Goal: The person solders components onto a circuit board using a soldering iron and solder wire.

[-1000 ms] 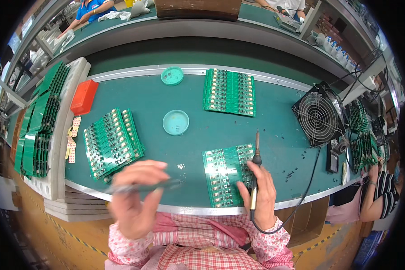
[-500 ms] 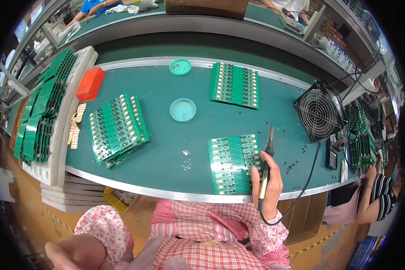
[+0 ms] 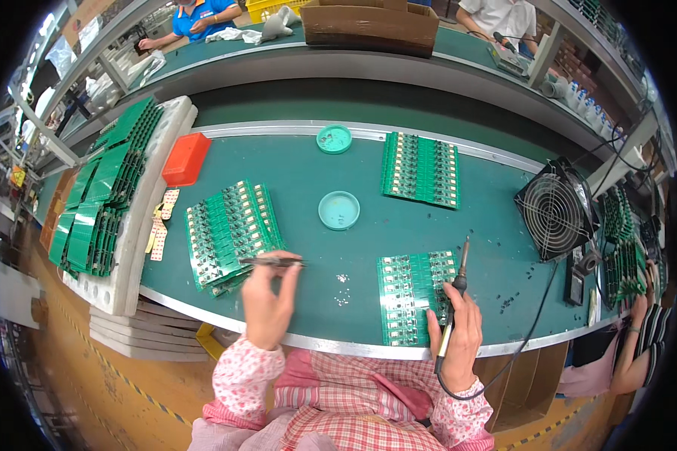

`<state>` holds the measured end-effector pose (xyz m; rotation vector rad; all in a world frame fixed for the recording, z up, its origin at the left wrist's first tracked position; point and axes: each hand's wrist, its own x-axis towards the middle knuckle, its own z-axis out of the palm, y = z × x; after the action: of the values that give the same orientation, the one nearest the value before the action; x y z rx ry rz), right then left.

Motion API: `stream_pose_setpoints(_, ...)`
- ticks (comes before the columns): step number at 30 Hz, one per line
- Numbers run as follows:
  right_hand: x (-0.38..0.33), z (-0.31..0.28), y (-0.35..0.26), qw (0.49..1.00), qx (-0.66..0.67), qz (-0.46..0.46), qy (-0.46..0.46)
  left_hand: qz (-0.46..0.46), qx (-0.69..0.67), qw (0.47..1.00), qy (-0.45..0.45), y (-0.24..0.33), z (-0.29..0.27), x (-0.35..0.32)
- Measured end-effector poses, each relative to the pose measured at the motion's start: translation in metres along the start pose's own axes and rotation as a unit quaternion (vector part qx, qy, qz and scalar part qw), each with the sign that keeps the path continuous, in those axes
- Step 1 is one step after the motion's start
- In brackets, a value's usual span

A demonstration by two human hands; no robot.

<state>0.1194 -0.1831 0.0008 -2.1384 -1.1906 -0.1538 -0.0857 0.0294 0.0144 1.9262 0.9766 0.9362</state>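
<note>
My right hand (image 3: pixel 462 333) is closed round a soldering iron (image 3: pixel 461 283), whose tip points away from me. That hand rests at the right edge of a green circuit board panel (image 3: pixel 400 297) lying near the table's front edge. Pinched in my left hand (image 3: pixel 267 310) is a pair of dark tweezers (image 3: pixel 274 261), slightly blurred, held level beside a stack of circuit board panels (image 3: pixel 229 229). Between the hands lie several tiny pale parts (image 3: pixel 342 289). Beyond them stands a shallow turquoise dish (image 3: pixel 339 210).
Another turquoise dish (image 3: pixel 334 140) and more panels (image 3: pixel 421 169) stand at the back. A fan (image 3: pixel 555 203) and scattered black parts (image 3: pixel 513 295) are on the right. At left are a red bin (image 3: pixel 186 159) and a white foam rack (image 3: pixel 174 120) of boards. Other people work beyond and at right.
My left hand has come up from below the table edge to the near side of the board stack, with tweezers now visible in it. The right hand keeps the iron; the whole view has shifted.
</note>
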Motion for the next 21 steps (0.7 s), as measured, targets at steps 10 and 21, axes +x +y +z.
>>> stream_pose_setpoints(10,0.001,-0.001,0.000,1.000,0.000,0.007,-0.010,0.066,0.117,0.990,0.033,-0.010,0.027,-0.003)
stream_pose_setpoints(21,-0.001,0.002,0.005,1.000,-0.011,0.008,-0.010,0.042,0.089,0.995,0.033,-0.007,0.031,0.004)
